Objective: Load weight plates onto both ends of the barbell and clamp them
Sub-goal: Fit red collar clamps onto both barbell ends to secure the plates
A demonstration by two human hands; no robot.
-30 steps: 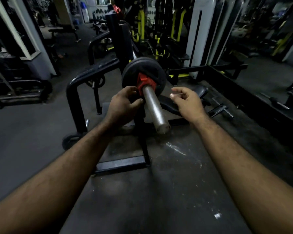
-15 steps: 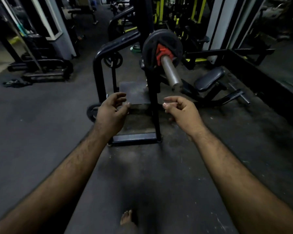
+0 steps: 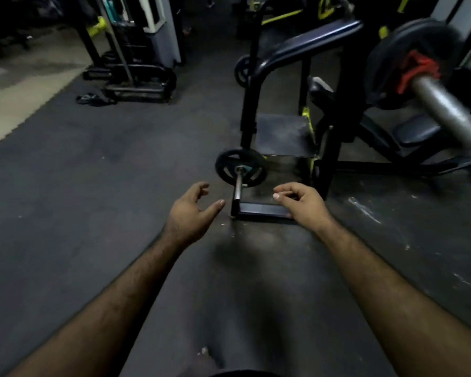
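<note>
Both hands off the red clamp (image 3: 416, 70) now, left hand (image 3: 192, 213) & right hand (image 3: 302, 202) loosely open, empty; black round weight plate (image 3: 386, 69) on the steel barbell (image 3: 446, 110) looks clamped, prob. other end next.

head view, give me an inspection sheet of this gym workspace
surface: dark rubber floor, white scuffs at right
job's things: barbell sleeve carries a black weight plate with a red clamp against it
clutter: small plate on a low peg; sandals on floor
grippers: left hand and right hand empty, fingers loosely curled
cables: nothing seen
surroundings: bench rack frame, black seat pad, dim machines behind
</note>
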